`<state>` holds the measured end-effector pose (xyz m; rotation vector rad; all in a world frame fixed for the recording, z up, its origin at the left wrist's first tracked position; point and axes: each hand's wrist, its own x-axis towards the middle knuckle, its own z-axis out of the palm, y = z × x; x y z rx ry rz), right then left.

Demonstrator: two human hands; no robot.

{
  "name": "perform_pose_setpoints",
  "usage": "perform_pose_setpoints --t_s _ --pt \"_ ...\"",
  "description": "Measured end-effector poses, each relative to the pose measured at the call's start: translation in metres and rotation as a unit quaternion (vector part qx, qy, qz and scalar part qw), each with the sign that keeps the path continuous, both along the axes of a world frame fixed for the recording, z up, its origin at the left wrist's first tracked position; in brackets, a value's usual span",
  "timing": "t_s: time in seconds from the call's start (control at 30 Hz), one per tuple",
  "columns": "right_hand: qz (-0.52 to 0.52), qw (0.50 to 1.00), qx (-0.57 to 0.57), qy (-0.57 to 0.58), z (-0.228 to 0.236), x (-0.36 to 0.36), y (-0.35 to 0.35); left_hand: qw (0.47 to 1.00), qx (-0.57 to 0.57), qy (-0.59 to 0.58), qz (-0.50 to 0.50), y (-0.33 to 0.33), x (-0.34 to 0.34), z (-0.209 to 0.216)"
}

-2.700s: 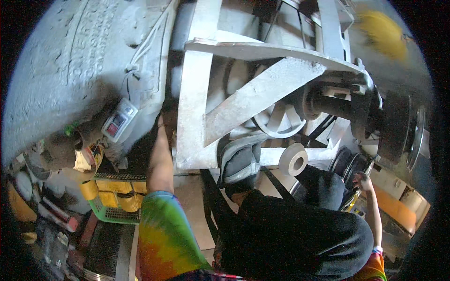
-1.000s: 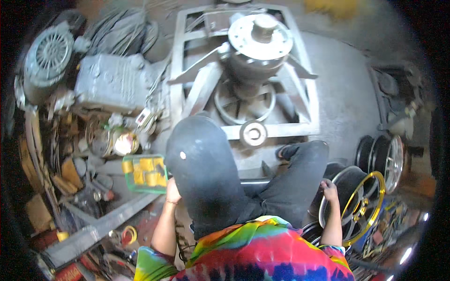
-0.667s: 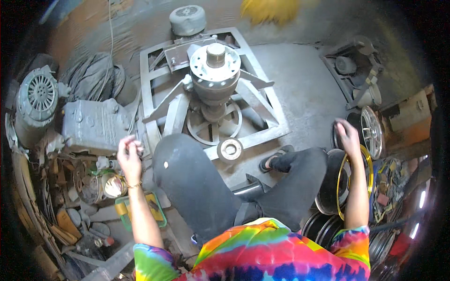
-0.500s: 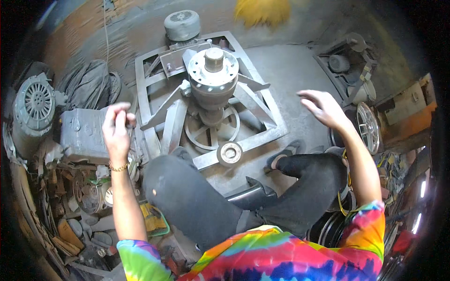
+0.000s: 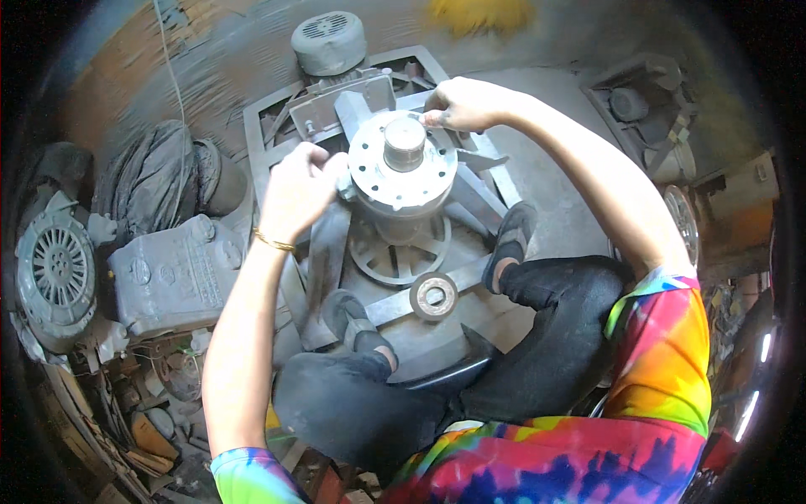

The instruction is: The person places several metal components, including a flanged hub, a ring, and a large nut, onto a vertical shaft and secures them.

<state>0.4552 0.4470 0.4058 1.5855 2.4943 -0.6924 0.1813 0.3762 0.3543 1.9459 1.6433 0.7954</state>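
Observation:
A metal hub with a round, bolt-holed flange (image 5: 405, 193) and a short threaded shaft end (image 5: 405, 144) stands upright on a welded steel frame (image 5: 315, 269) in front of me. At the flange's left edge is my left hand (image 5: 295, 191), closed with curled fingers, its thumb against the rim. My right hand (image 5: 470, 106) reaches round to the far right, its bent fingers closed on the rim. The palms hide parts of both contacts. Below the hub is a spoked wheel (image 5: 401, 256). A small ring-shaped bearing (image 5: 434, 296) lies on the frame's near bar.
An electric motor (image 5: 329, 44) sits at the frame's far end. To the left are a dusty metal casing (image 5: 176, 265) and a finned round motor (image 5: 57, 269). My feet straddle the near bar, beside a dark curved part (image 5: 445, 370). Another small frame (image 5: 642, 109) stands far right.
Both hands have moved inward from the sides onto the flange's rim. My view has shifted, and my left foot now shows beside the frame's near bar.

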Motion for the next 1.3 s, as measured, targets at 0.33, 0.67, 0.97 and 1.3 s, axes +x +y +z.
perform_pose_setpoints --t_s 0.33,0.67,0.97,1.3 --pt "0.088 0.992 0.081 0.044 -0.034 0.011 0.013 1.000 0.012 0.010 -0.001 0.003 0.038 -0.014" --pt "0.012 0.967 0.150 0.205 -0.070 0.018 -0.014 0.997 -0.016 -0.079 0.012 0.002 0.042 -0.030" --pt "0.001 0.957 0.185 0.226 -0.080 0.019 -0.017 0.992 -0.025 -0.124 0.001 0.000 0.045 -0.035" --pt "-0.004 0.959 0.149 0.240 -0.079 0.018 -0.017 0.995 0.048 -0.087 0.001 0.001 0.041 -0.036"
